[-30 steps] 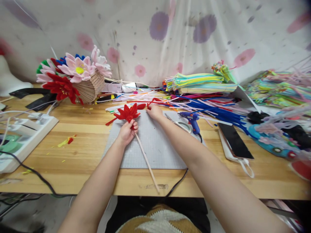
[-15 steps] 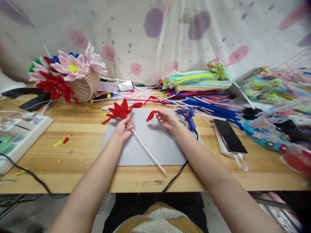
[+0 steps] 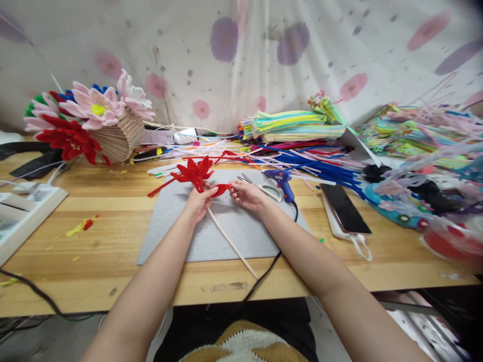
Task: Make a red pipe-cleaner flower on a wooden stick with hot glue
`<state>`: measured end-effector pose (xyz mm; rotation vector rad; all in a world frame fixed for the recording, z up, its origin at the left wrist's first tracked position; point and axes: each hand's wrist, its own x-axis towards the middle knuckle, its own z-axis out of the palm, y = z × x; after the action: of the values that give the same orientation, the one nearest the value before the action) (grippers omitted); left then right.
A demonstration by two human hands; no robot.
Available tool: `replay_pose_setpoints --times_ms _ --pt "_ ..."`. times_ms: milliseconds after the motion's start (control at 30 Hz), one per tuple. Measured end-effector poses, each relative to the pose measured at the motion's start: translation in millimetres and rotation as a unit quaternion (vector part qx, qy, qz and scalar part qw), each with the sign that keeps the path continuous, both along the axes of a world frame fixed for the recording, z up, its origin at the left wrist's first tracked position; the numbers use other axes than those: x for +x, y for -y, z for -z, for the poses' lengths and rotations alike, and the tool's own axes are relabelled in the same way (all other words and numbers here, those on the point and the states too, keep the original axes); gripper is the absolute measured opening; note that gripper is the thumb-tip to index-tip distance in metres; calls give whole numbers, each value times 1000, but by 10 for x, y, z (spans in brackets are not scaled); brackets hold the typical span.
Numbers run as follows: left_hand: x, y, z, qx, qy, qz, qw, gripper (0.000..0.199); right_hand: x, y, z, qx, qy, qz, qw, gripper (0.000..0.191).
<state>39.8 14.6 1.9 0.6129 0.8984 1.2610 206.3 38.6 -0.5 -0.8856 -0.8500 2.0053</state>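
Note:
My left hand is closed around the base of a red fuzzy flower, whose petals spread above my fingers. Its pale stick stem slants down to the right past the mat's front edge. A single red petal bridges the gap between my hands. The fingertips of my right hand pinch its right end, while its left end meets my left thumb. Both hands are over a grey cutting mat. Scissors lie just beyond my right hand, beside a blue glue gun.
A bouquet of fuzzy flowers lies at the back left. Loose pipe cleaners and bundled ones run along the back. A phone is at right, a power strip at left. The glue gun's black cord crosses the front edge.
My right hand has brought the red petal left to my left hand, so both now touch it. The flower has tilted more upright. The scissors have come into clearer view.

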Motion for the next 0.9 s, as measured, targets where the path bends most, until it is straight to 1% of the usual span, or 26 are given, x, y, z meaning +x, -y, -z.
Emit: replay_pose_setpoints --times_ms 67,167,233,300,367,433,500,567,600,633,700,733,767,800,833,900 --pt "-8 26 -39 12 -32 18 999 42 59 9 -15 27 26 12 999 21" --pt "-15 64 -82 27 -65 44 997 53 182 44 -24 88 67 27 993 27" --pt "-15 79 -92 35 -78 44 995 58 252 74 -5 109 91 43 989 31" --pt "-11 81 -89 41 -88 40 995 59 286 95 30 114 101 56 987 33" --pt "-8 74 -74 38 -94 40 994 54 285 99 64 123 109 59 985 33" --pt "-10 63 -54 24 -98 34 994 43 271 93 73 149 129 58 979 32" --pt "-21 53 -36 1 -94 9 996 33 285 92 32 181 164 66 967 33" --pt "-36 46 -26 -24 -79 -22 996 28 371 119 -63 212 211 69 952 33" --pt "-44 44 -23 -33 -71 -34 996 28 450 147 -126 225 238 59 943 32" --pt "-51 42 -22 -38 -65 -43 996 28 553 183 -194 235 266 32 935 31" --pt "-58 39 -17 -35 -64 -56 996 29 822 276 -327 234 328 -73 912 31" --pt "-58 37 -14 -30 -69 -64 995 29 978 327 -381 222 353 -130 900 31" --pt "-56 36 -8 -25 -77 -73 994 30 1139 374 -422 203 379 -167 887 32" --pt "-53 34 -2 -21 -85 -79 993 30 1298 415 -449 176 408 -189 876 33" --pt "-50 33 5 -18 -92 -82 992 30 1448 445 -459 154 441 -189 864 35" --pt "-45 32 19 -13 -102 -81 991 30 1693 461 -433 144 506 -119 842 37"
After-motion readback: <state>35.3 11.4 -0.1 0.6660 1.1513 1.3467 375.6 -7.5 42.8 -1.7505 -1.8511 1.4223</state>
